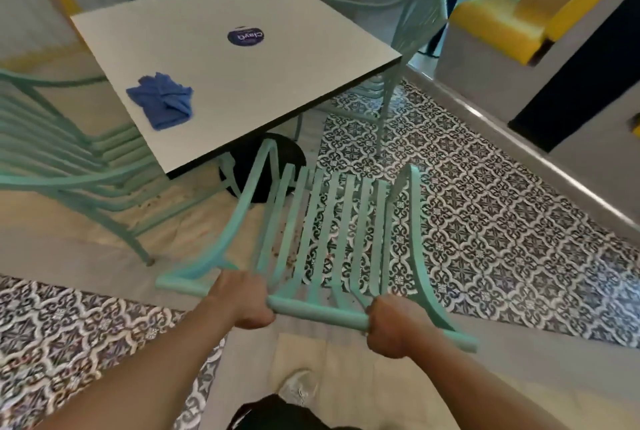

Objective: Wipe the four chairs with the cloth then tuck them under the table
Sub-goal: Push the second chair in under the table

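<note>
Both hands, left hand (247, 301) and right hand (389, 327), clench the chair (332, 239) top rail; pushed crooked, it could knock the table (242, 59) edge.

**Both hands on the chair back, cloth parked on the table**

The left hand (242, 301) and right hand (389, 327) were each wrapped around the top rail of a turquoise slatted chair (332, 221), one at either end. The chair's front end sat just under the near corner of the white square table (284, 59). The blue cloth (162, 100) lay crumpled on the tabletop near its left edge, well apart from a round dark sticker (246, 36). A second turquoise chair (62, 149) stood at the left, a third (412, 21) beyond the table. Patterned tiles (485, 221) covered the floor; a white shoe (299, 389) showed below.
</note>
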{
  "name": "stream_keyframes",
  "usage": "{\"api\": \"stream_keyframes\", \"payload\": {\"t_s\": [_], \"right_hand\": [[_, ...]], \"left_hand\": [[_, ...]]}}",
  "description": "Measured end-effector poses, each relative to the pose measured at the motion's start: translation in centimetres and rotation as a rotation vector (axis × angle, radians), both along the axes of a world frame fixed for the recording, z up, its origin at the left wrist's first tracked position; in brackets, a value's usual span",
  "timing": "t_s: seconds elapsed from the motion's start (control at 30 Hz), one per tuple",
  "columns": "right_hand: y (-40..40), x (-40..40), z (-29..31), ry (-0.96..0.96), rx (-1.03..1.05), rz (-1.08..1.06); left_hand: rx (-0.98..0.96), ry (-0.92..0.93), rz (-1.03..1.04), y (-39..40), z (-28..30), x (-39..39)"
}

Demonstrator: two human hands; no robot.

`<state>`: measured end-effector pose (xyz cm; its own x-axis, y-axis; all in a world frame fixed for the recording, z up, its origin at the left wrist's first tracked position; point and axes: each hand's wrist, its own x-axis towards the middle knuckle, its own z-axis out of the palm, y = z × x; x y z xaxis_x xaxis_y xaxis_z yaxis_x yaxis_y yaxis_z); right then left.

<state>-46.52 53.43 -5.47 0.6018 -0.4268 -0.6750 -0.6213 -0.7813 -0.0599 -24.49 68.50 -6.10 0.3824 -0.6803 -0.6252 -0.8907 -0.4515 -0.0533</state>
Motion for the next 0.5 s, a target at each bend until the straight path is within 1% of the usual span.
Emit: {"api": "stream_keyframes", "payload": {"t_s": [0.07,0.17,0.3,0.5], "right_hand": [[-1.6,-1.5,-0.1,-0.007,0.015,0.029],[-3.9,-3.4,0.1,-0.015,0.043,0.149],[-7.1,-6.3,0.6,-0.072,0.065,0.254],[-11.6,-10.2,0.9,-0.067,0.089,0.408]], "left_hand": [[-0.008,-0.009,0.046,-0.6,-0.2,-2.0],[0.006,-0.039,0.119,-1.6,0.0,-5.2],[0.014,-0.082,0.243,-3.2,0.6,-10.0],[0.018,-0.004,0.395,-4.7,0.8,-17.3]]}}
